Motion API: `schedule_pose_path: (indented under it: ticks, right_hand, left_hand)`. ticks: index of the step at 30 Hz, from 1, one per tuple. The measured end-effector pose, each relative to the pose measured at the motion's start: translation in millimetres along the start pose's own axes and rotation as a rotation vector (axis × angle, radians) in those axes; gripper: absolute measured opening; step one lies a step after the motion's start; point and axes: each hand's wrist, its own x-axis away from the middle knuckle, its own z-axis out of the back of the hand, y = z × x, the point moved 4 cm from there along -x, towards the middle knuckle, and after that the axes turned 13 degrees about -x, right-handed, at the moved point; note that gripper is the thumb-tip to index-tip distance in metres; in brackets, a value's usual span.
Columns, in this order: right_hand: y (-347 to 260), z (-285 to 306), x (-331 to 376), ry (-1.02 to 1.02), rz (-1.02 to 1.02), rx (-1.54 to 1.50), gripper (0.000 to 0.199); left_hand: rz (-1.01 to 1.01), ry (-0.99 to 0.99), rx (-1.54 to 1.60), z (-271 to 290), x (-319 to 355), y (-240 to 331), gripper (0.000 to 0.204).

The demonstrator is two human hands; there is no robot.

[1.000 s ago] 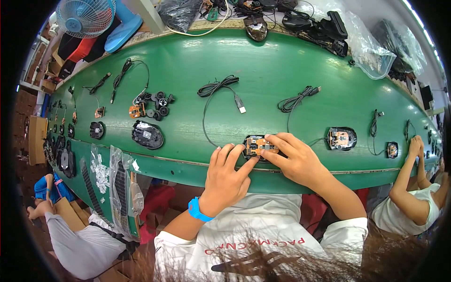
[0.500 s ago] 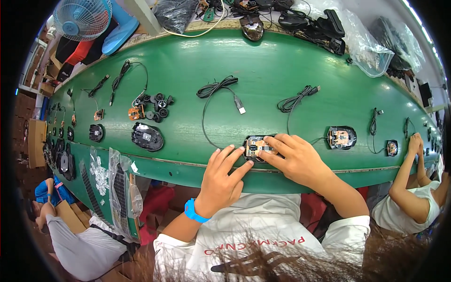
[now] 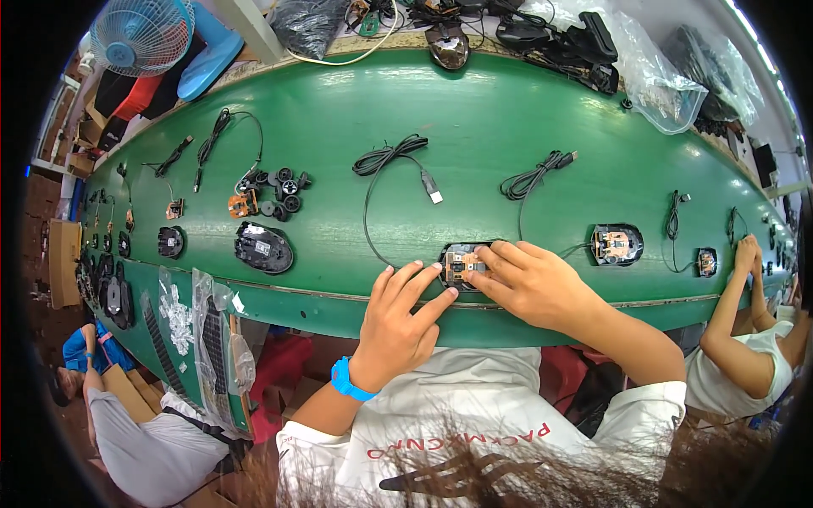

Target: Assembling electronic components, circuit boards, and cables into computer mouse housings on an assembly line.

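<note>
We lean over the long green table [image 3: 508,110], both forearms reaching up from below to its near edge. Our right hand [image 3: 529,284] lies palm down, fingers stretched leftward and pressing on the open mouse base [image 3: 461,262]. Our left hand [image 3: 398,317], a blue wristband [image 3: 347,381] at the wrist, spreads loose fingers, its fingertips touching the base's left side.
</note>
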Motion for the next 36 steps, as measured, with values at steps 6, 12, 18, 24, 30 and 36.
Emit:
schedule_pose_path:
  ticks: [6, 12, 18, 24, 30, 36]
  right_hand:
    - [3.1, -5.3, 1.5, 0.029, -0.024, -0.110, 0.036]
    - [-5.5, -2.2, 3.7, 0.035, -0.119, -0.158, 0.046]
    - [-12.0, -9.3, 11.7, 0.128, -0.202, -0.187, 0.049]
    - [-15.1, -14.8, 19.1, 0.223, -0.245, -0.225, 0.055]
    - [-14.1, -17.8, 22.5, 0.202, -0.262, -0.249, 0.051]
    - [-13.7, -14.0, 18.0, 0.240, -0.244, -0.249, 0.048]
  left_hand:
    - [-0.007, -0.021, -0.019, 0.0, -2.1, -0.1, 0.046]
    - [-0.024, -0.035, -0.019, 3.2, -5.6, -0.4, 0.048]
    - [-0.087, -0.080, -0.055, 13.3, -26.0, 4.0, 0.055]
    - [-0.157, -0.132, -0.053, 6.8, -38.9, 4.0, 0.057]
    - [-0.101, -0.104, 0.047, 6.2, -34.9, -2.3, 0.051]
    - [-0.058, -0.014, 0.050, 0.9, -25.4, -18.1, 0.039]
